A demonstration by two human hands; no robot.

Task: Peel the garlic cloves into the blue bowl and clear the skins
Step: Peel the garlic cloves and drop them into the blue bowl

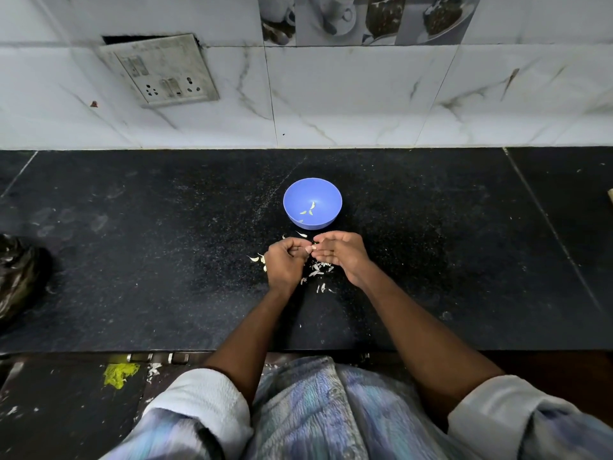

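Observation:
A blue bowl (pixel 312 202) stands on the black counter and holds a few small pale garlic pieces. Just in front of it my two hands meet. My left hand (pixel 286 262) has its fingers curled, and my right hand (pixel 341 252) pinches a small garlic clove (pixel 315 242) between the fingertips of both hands; the clove is mostly hidden. White garlic skins (pixel 318 270) lie scattered on the counter under and around my hands, with more at the left (pixel 257 258).
The black granite counter (pixel 166 260) runs to a marbled tile wall with a switch plate (pixel 162 69). A dark plastic bag (pixel 20 270) sits at the left edge. A yellow scrap (pixel 119 373) lies on the floor below.

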